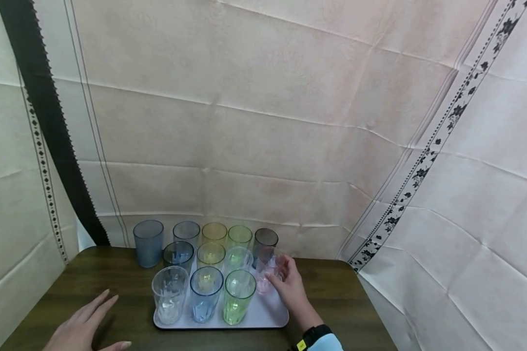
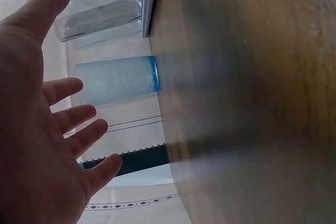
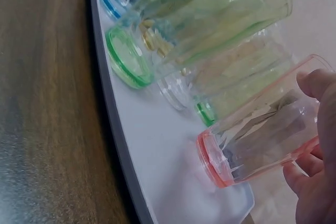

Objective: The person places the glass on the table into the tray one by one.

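My right hand [image 1: 291,287] grips a pink clear drinking glass [image 1: 266,275] at the right side of a white tray [image 1: 263,319]. In the right wrist view, the thumb and fingers wrap the upper part of this pink glass [image 3: 268,129], its base low over the tray. A green glass [image 1: 238,297] stands to its left, beside a blue glass [image 1: 205,295] and a colourless glass [image 1: 169,295] in the front row. Over the table's front left, my left hand [image 1: 83,324] has its fingers extended and holds nothing. In the left wrist view its palm [image 2: 37,114] shows bare.
Behind the front row stand several more glasses, among them a yellow one [image 1: 214,233] and a dark grey one [image 1: 265,238]. A frosted blue glass [image 1: 148,246] stands off the tray on the brown wooden table [image 1: 127,297]. Cream cloth [image 1: 245,122] hangs behind the table.
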Demonstrator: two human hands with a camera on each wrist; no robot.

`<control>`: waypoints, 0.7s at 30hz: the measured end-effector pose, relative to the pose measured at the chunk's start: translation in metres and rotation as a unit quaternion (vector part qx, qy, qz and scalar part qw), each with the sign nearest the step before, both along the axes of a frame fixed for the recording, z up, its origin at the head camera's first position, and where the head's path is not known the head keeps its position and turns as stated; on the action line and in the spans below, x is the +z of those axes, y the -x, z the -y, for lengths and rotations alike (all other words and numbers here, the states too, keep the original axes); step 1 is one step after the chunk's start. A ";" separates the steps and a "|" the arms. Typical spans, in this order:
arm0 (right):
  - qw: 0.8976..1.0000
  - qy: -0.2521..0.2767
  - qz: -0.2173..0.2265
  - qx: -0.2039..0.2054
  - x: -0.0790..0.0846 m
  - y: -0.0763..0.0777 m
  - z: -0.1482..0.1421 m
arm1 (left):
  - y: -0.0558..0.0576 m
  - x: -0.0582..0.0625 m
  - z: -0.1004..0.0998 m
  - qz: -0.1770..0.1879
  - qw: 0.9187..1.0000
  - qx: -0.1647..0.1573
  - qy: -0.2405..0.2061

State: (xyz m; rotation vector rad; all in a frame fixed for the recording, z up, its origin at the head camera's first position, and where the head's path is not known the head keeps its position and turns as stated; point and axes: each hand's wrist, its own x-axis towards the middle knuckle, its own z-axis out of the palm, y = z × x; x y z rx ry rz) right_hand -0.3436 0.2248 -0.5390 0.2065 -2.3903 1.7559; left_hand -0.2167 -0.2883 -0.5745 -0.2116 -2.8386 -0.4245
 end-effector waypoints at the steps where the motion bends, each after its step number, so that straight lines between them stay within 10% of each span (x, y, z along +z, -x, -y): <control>1: 1.000 -0.005 0.000 -0.004 -0.002 0.002 0.000 | 0.000 0.000 0.000 -0.003 1.000 -0.001 0.000; 21: 1.000 -0.013 0.006 0.001 -0.009 0.011 0.005 | 0.001 -0.001 0.000 0.009 1.000 0.003 -0.002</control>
